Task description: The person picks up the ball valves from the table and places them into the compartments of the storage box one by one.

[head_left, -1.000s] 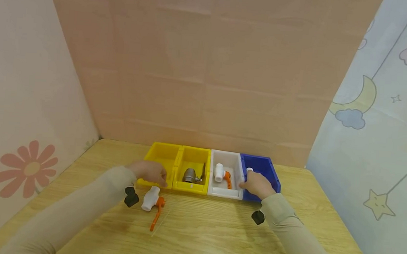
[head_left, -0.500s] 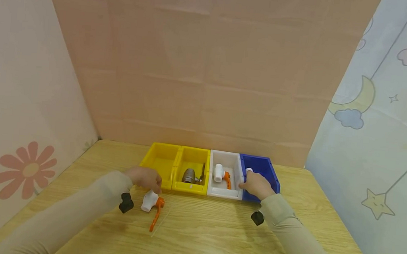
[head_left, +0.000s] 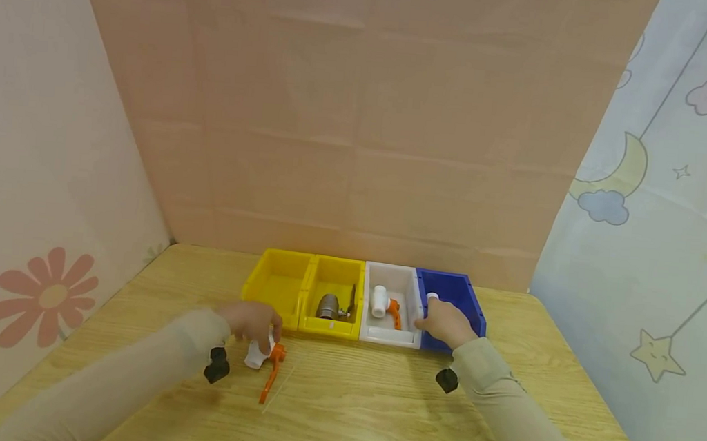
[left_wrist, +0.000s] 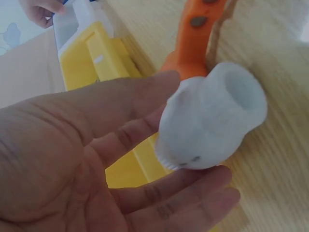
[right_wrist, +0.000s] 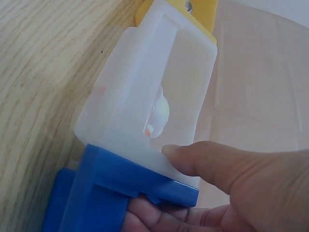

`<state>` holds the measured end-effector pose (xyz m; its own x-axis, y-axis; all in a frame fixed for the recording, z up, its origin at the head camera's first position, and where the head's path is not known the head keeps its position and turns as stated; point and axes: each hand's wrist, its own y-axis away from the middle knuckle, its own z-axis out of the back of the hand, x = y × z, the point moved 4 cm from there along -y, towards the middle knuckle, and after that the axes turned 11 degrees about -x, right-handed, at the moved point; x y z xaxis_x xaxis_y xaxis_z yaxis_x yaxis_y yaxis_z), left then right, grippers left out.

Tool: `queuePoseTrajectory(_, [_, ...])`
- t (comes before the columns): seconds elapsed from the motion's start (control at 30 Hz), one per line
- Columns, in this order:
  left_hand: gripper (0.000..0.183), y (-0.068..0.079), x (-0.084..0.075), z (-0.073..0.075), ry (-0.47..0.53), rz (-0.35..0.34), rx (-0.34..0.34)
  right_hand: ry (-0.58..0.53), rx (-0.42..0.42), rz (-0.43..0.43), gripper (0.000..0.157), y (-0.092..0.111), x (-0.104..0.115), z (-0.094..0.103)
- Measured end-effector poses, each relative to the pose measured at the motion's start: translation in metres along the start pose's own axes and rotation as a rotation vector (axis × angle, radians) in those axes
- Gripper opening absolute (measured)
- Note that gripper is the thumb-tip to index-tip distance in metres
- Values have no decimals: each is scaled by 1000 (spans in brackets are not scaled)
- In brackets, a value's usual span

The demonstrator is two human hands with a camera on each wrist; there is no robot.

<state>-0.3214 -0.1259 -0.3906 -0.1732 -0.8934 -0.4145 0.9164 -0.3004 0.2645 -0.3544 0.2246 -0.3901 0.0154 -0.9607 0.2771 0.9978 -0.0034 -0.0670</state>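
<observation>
A white plastic ball valve with an orange lever handle lies on the table in front of the left yellow bin. My left hand is over the valve. In the left wrist view, the thumb is right at the valve body near the lever's base, and the fingers extend fairly straight along its other side. My right hand straddles the side walls between the white bin and the blue bin, thumb on the white rim, fingers curled inside the blue one.
The second yellow bin holds a metal valve. Another white valve with an orange handle lies in the white bin. A small white piece shows in the blue bin beside my right hand. A tan backdrop rises behind the bins.
My left hand has moved from the left yellow bin's front edge down toward me, over the ball valve on the table. My right hand stays at the bin walls.
</observation>
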Motion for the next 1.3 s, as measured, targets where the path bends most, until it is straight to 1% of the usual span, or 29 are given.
queuePoseTrajectory(0.07, [24,1,1,-3,36,14,-9,-1,-2,4,71,0,0,0])
queuePoseTrajectory(0.17, [29,2,0,-6,60,22,-31,3,-5,5,71,0,0,0])
queuePoseTrajectory(0.4, [37,3,0,-15,13,-18,-86,-8,1,3,71,0,0,0])
queuePoseTrajectory(0.67, [35,2,0,-19,12,-30,-128,-5,-4,1,71,-1,-1,0])
queuePoseTrajectory(0.93, [34,2,-2,-19,-5,-25,-126,7,4,-6,68,-4,-3,-4])
queuePoseTrajectory(1.17, [37,0,0,-20,-25,-13,-125,-1,4,3,70,-3,-3,-3])
queuePoseTrajectory(1.3, [38,-3,1,-21,-17,-2,-128,-4,0,7,70,-3,-3,-2])
